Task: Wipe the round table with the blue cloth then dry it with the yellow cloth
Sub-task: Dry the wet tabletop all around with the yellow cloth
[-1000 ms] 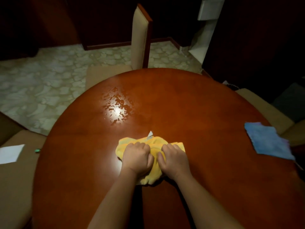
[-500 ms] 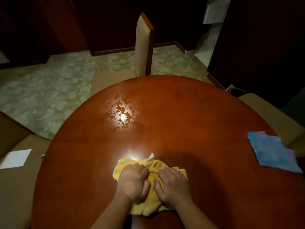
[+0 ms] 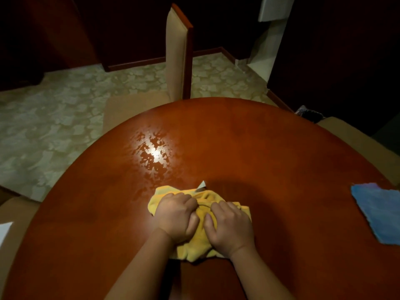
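— Both hands are down on the yellow cloth (image 3: 202, 232), which sits bunched on the near middle of the round table (image 3: 270, 148). The left hand (image 3: 176, 215) has its fingers curled into the fabric, clutching a fold of it.

— And the right hand (image 3: 231, 228) does the same just beside it, fingers bent over the cloth and thumb tucked in toward the other hand. A small white tag (image 3: 201, 185) pokes out from the cloth's far edge.

— The blue cloth (image 3: 376, 215) lies flat at the table's right edge, well apart from the hands (nobody touches it).

— Beyond the yellow cloth, a wet patch (image 3: 153, 152) glints under the light on the red-brown wood, with blotchy streaks running from it toward the cloth.

— A beige padded chair (image 3: 176, 55) stands at the far side, seat pushed up to the table's rim, on a pale patterned floor (image 3: 54, 118). A white sheet of paper (image 3: 4, 231) shows at the left edge, on a tan surface beside the table.
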`<state>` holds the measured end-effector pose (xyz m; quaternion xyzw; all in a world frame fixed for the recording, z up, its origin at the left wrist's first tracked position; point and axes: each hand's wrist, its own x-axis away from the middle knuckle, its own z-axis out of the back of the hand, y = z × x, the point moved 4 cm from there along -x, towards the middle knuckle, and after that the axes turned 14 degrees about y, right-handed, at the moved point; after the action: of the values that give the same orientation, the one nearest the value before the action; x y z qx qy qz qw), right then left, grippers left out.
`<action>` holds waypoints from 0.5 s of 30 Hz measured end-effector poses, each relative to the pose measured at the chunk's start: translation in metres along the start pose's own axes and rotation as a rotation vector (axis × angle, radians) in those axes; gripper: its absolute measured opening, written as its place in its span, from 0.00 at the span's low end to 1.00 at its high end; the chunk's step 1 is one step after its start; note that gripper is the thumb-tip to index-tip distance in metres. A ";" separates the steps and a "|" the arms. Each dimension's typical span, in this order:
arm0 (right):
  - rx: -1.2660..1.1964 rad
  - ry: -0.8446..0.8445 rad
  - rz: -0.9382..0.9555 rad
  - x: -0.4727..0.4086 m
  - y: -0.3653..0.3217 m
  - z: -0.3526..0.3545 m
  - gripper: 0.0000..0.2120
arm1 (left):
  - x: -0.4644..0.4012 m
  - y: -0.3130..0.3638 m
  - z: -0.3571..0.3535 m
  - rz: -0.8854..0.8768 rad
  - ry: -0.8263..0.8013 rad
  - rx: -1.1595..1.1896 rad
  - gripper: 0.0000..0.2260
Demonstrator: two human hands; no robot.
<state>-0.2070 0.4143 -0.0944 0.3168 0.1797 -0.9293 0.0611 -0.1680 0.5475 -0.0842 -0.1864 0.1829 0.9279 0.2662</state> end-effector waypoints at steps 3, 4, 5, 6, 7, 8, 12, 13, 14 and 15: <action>0.019 0.011 -0.016 -0.012 0.004 -0.008 0.13 | -0.015 -0.007 -0.004 -0.024 0.030 0.003 0.12; 0.019 0.012 -0.019 -0.015 0.005 -0.009 0.13 | -0.017 -0.008 -0.004 -0.023 0.041 0.004 0.12; 0.016 0.010 -0.020 -0.017 0.005 -0.010 0.13 | -0.018 -0.008 -0.003 -0.026 0.050 0.007 0.12; 0.015 0.008 -0.019 -0.018 0.005 -0.011 0.13 | -0.018 -0.007 -0.002 -0.029 0.057 0.009 0.12; 0.016 0.004 -0.018 -0.018 0.005 -0.011 0.13 | -0.018 -0.007 -0.001 -0.031 0.060 0.008 0.12; 0.017 -0.004 -0.020 -0.017 0.005 -0.011 0.13 | -0.017 -0.006 0.000 -0.031 0.056 -0.001 0.12; 0.023 -0.062 -0.049 -0.014 0.000 -0.005 0.14 | -0.010 -0.002 0.006 0.012 0.029 -0.064 0.12; 0.026 -0.087 -0.053 -0.013 -0.001 -0.004 0.14 | -0.007 -0.001 0.008 0.034 0.025 -0.075 0.12; 0.029 -0.120 -0.058 -0.012 -0.002 -0.001 0.14 | -0.001 0.002 0.011 0.057 0.019 -0.082 0.12; 0.032 -0.149 -0.053 -0.009 -0.004 0.002 0.15 | 0.006 0.005 0.015 0.080 0.015 -0.085 0.12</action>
<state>-0.2021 0.4173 -0.0863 0.2430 0.1681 -0.9543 0.0448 -0.1796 0.5525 -0.0730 -0.1968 0.1526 0.9433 0.2193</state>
